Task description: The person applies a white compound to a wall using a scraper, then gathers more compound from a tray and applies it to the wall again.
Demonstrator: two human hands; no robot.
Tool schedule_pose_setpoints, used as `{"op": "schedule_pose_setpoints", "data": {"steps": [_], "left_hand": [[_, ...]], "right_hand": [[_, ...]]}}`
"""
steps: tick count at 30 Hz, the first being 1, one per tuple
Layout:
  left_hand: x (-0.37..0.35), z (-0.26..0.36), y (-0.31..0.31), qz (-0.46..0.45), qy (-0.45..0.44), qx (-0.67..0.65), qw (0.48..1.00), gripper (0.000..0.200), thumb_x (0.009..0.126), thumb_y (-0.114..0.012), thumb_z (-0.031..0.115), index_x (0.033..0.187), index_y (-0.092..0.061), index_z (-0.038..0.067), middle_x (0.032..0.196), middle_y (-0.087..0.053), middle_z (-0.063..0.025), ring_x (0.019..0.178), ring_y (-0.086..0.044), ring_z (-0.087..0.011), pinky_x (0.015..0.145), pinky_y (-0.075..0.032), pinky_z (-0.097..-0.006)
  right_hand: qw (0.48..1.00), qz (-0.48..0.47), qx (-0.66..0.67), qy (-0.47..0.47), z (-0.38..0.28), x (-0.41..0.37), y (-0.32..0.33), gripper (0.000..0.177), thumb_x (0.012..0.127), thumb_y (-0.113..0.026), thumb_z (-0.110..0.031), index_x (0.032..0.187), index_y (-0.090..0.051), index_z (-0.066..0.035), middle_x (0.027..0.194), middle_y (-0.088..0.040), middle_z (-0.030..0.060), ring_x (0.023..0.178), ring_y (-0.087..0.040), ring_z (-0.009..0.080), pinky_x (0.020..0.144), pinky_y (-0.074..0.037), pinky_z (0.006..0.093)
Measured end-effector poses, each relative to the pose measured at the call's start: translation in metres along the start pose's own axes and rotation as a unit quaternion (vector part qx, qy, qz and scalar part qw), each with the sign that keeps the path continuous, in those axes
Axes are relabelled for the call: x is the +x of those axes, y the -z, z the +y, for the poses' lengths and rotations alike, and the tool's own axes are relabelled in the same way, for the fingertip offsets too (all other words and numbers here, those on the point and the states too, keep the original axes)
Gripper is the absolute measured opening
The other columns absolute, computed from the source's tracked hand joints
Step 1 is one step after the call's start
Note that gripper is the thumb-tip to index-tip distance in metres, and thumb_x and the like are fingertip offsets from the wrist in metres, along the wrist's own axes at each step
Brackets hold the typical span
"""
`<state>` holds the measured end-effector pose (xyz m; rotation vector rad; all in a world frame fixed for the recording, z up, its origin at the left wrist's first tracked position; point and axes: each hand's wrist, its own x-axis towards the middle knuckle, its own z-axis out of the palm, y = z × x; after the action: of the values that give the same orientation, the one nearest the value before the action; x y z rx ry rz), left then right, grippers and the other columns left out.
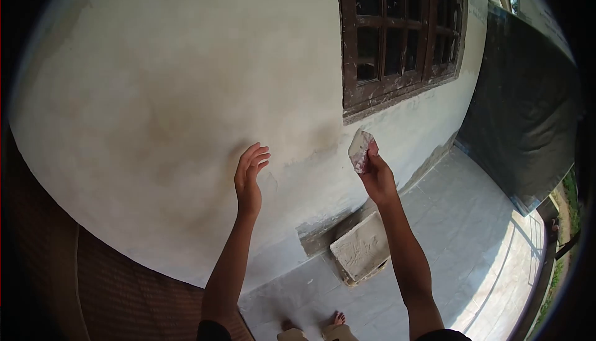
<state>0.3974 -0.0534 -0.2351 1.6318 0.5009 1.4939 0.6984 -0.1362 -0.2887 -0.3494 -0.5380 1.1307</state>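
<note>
My right hand [379, 176] grips a small, flat, angular piece [361, 150], off-white with dark-red patches and smeared with what looks like plaster. I cannot tell exactly what kind of thing it is. It is raised in front of the wall, just below the lower corner of the window frame. My left hand [249, 176] is lifted close to the pale wall [186, 93], holding nothing, its fingers apart and slightly bent. Brownish, damp-looking patches mark the wall around that hand.
A shallow rectangular tray [347, 248] coated with pale paste stands on the grey tiled floor [310, 288] against the wall base. Above right is a brown wooden window [397, 86]. A dark sheet [521, 105] hangs at right. Brown woven matting [136, 297] lies lower left. My feet show below.
</note>
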Motion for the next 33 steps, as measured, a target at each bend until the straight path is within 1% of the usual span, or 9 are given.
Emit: {"op": "schedule_pose_setpoints", "data": {"steps": [5,13,22,26,28,29,31,32,33], "left_hand": [[0.035,0.097,0.073,0.049,-0.097,0.032,0.994,0.047,0.107,-0.039,0.030,0.139,-0.048,-0.003,0.131,-0.059,-0.0176,0.120,-0.059,-0.0264,0.105,-0.048,-0.0406],[0.062,0.220,0.194,0.111,-0.210,0.090,0.967,0.045,0.105,-0.039,0.027,0.139,-0.049,0.000,0.132,-0.060,-0.0149,0.123,-0.057,-0.0247,0.106,-0.046,-0.0408],[0.080,0.284,0.297,0.150,-0.285,0.166,0.932,0.043,0.104,-0.042,0.024,0.140,-0.048,0.000,0.136,-0.058,-0.0151,0.130,-0.052,-0.0255,0.112,-0.038,-0.0410],[0.088,0.283,0.326,0.163,-0.349,0.331,0.861,0.042,0.101,-0.049,0.014,0.141,-0.048,0.002,0.140,-0.055,-0.0149,0.135,-0.049,-0.0281,0.114,-0.036,-0.0420],[0.094,0.279,0.333,0.167,-0.367,0.376,0.834,0.043,0.100,-0.050,0.013,0.142,-0.048,0.003,0.143,-0.053,-0.0149,0.136,-0.047,-0.0294,0.115,-0.035,-0.0426],[0.096,0.276,0.336,0.170,-0.379,0.422,0.806,0.045,0.099,-0.052,0.011,0.143,-0.047,0.004,0.145,-0.051,-0.0149,0.138,-0.044,-0.0308,0.115,-0.035,-0.0432],[0.103,0.272,0.338,0.174,-0.402,0.449,0.779,0.047,0.098,-0.052,0.010,0.144,-0.045,0.004,0.147,-0.048,-0.0151,0.139,-0.042,-0.0318,0.116,-0.034,-0.0449],[0.108,0.270,0.339,0.172,-0.420,0.478,0.752,0.050,0.097,-0.052,0.009,0.146,-0.043,0.004,0.149,-0.046,-0.0153,0.141,-0.041,-0.0329,0.116,-0.033,-0.0466],[0.111,0.271,0.340,0.176,-0.427,0.515,0.723,0.055,0.096,-0.053,0.011,0.148,-0.040,0.003,0.151,-0.044,-0.0151,0.142,-0.038,-0.0342,0.119,-0.028,-0.0506]], "right_hand": [[0.996,-0.053,-0.069,0.027,-0.004,0.028,-0.145,0.046,0.106,-0.047,-0.015,0.149,-0.039,-0.002,0.144,-0.052,0.0091,0.131,-0.052,0.0202,0.110,-0.045,0.0378],[0.980,-0.174,-0.079,0.063,0.032,0.039,-0.337,0.038,0.105,-0.050,-0.015,0.141,-0.047,-0.001,0.133,-0.057,0.0065,0.121,-0.056,0.0170,0.105,-0.046,0.0348],[0.940,-0.293,-0.107,0.135,0.081,0.042,-0.497,0.034,0.103,-0.053,-0.014,0.133,-0.055,0.001,0.123,-0.063,0.0068,0.111,-0.059,0.0166,0.097,-0.048,0.0347],[0.884,-0.294,-0.225,0.284,0.087,0.053,-0.535,0.034,0.104,-0.053,-0.014,0.133,-0.055,0.002,0.121,-0.065,0.0063,0.108,-0.061,0.0151,0.097,-0.047,0.0318],[0.772,-0.254,-0.359,0.458,0.086,0.058,-0.546,0.028,0.104,-0.052,-0.014,0.127,-0.062,-0.002,0.111,-0.070,0.0079,0.101,-0.065,0.0144,0.087,-0.052,0.0309],[0.770,-0.258,-0.359,0.459,0.087,0.059,-0.549,0.028,0.104,-0.052,-0.014,0.127,-0.062,-0.002,0.111,-0.070,0.0079,0.101,-0.065,0.0144,0.087,-0.052,0.0309],[0.678,-0.233,-0.420,0.557,0.086,0.062,-0.554,0.026,0.102,-0.053,-0.008,0.126,-0.065,-0.005,0.112,-0.072,0.0113,0.105,-0.069,0.0189,0.086,-0.055,0.0331],[0.676,-0.235,-0.419,0.559,0.088,0.064,-0.555,0.026,0.102,-0.053,-0.008,0.126,-0.065,-0.005,0.112,-0.072,0.0113,0.105,-0.069,0.0189,0.086,-0.055,0.0331],[0.613,-0.239,-0.433,0.617,0.090,0.064,-0.556,0.027,0.101,-0.055,-0.005,0.125,-0.066,-0.006,0.114,-0.071,0.0134,0.107,-0.070,0.0217,0.086,-0.057,0.0348]]}}
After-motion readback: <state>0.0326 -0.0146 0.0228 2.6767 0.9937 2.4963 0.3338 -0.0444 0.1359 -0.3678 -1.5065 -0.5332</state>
